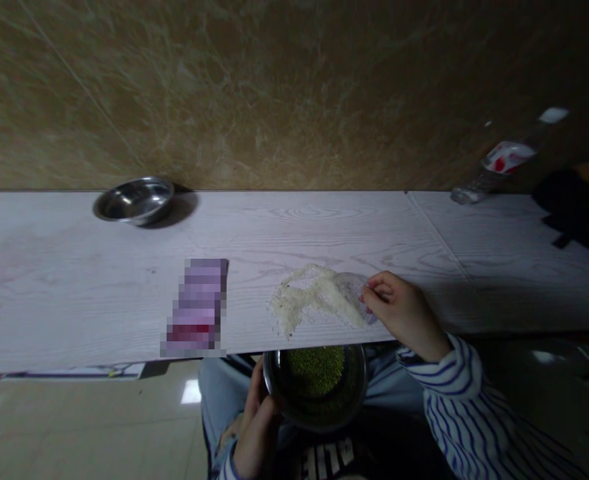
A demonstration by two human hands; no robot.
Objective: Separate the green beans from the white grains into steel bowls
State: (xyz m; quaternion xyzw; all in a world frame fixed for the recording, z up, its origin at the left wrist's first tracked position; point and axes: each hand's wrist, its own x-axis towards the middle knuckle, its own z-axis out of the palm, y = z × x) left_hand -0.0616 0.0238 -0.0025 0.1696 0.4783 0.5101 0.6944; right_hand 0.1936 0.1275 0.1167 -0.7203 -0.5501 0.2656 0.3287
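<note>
A steel bowl [359, 380] rests at my lap below the table's front edge, gripped at its left side by my left hand [259, 427]. Green mung beans [319, 370] cover its bottom. On the tabletop near that edge lies a loose, spread pile of white rice [307, 297], with a few dark specks among the grains. My right hand [399, 310] is at the right side of the pile, fingers pinched on a thin clear plastic disc [352, 283], possibly a lid. The disc touches the rice, and its right part is hidden by my fingers.
Against the wall at the back left stands a second steel bowl [137, 203]. A pixelated purple rectangle [199, 293] lies left of the rice. At the back right are a clear plastic bottle [504, 160] and a dark bag-like thing [579, 213].
</note>
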